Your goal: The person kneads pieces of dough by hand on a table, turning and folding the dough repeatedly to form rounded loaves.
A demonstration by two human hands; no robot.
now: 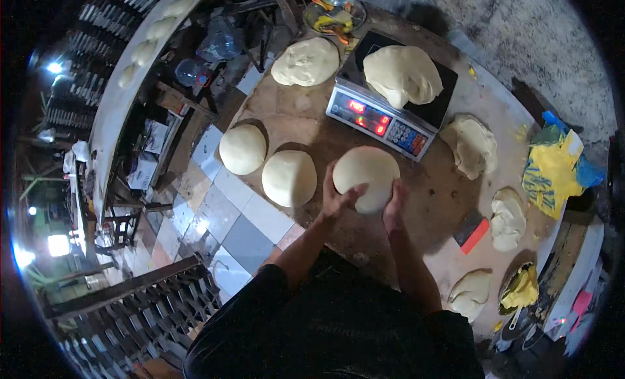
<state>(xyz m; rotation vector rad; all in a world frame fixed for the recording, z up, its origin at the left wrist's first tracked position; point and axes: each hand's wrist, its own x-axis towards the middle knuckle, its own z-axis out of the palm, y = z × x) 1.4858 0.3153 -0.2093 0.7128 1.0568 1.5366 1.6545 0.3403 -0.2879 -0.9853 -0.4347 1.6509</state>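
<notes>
A smooth, round dough ball sits between my two hands over the near part of the wooden table. My left hand wraps its left side, thumb laid across the front. On the other side my right hand presses against the dough, its fingers partly hidden. Two more rounded balls, a nearer dough ball and a farther dough ball, rest to the left. Beyond my hands stands a digital scale with a lit red display, bearing a rough dough lump.
A flat dough piece lies at the far left of the table. Rightward are loose dough pieces, a red-edged scraper, a bowl of yellow fat and a yellow wrapper. A metal bowl stands at the back.
</notes>
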